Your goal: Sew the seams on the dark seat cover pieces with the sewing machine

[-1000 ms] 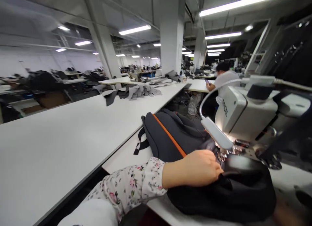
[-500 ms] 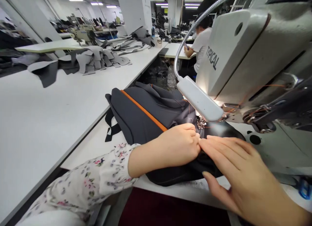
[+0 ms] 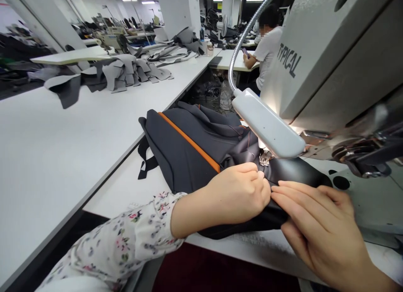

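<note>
A black fabric piece with an orange stripe, like a cover (image 3: pixel 176 153), lies bunched under the sewing machine (image 3: pixel 315 65). My left hand (image 3: pixel 236 193) is closed on the fabric just in front of the presser foot (image 3: pixel 265 158), its knuckles up. Fingers stretched out, my right hand (image 3: pixel 321 224) lies flat on the smooth black part to the right, fingertips close beside the left fist. A lit white lamp (image 3: pixel 267 124) on a bendy metal neck hangs over the needle area and hides part of it.
A long white table (image 3: pixel 103 128) runs along the left, with cut grey fabric pieces (image 3: pixel 126 73) piled at its far part. Further back a person in a white shirt (image 3: pixel 267 48) sits holding a phone. A black strap (image 3: pixel 147 162) hangs from the cover's left edge.
The view has shifted a little, and the machine looms larger. My right thumb has drawn in toward its fingers. The left hand keeps its closed grip on the fabric.
</note>
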A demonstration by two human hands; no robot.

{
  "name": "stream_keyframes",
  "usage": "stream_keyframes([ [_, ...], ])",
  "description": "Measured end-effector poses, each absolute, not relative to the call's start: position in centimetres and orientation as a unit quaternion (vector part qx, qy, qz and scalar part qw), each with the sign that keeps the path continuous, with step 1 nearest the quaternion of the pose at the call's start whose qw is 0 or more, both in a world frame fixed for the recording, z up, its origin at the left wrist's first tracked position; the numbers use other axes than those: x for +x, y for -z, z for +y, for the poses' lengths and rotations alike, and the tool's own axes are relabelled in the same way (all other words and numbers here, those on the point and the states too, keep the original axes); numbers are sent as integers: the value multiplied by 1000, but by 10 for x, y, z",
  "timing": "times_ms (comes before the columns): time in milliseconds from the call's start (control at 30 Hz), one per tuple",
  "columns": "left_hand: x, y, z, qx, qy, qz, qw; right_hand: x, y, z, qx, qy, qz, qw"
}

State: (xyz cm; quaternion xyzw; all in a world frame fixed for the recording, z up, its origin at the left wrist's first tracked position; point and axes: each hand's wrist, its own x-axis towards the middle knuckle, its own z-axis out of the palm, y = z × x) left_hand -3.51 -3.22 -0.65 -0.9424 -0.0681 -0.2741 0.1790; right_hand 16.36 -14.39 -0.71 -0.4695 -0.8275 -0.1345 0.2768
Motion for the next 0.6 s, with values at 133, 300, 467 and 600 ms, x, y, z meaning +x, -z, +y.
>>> stream_keyframes([
  [133,-29,10,-37,-930,300,-90,195,174,14,-140,-457,122,-838,272],
  [300,-19,13,-44,-927,285,-128,208,185,18,-133,-447,137,-837,284],
  [467,-11,9,-45,-925,285,-166,189,165,20,-149,-440,197,-809,336],
  [600,-7,1,-42,-935,255,-183,166,114,54,-159,-319,138,-859,376],
])
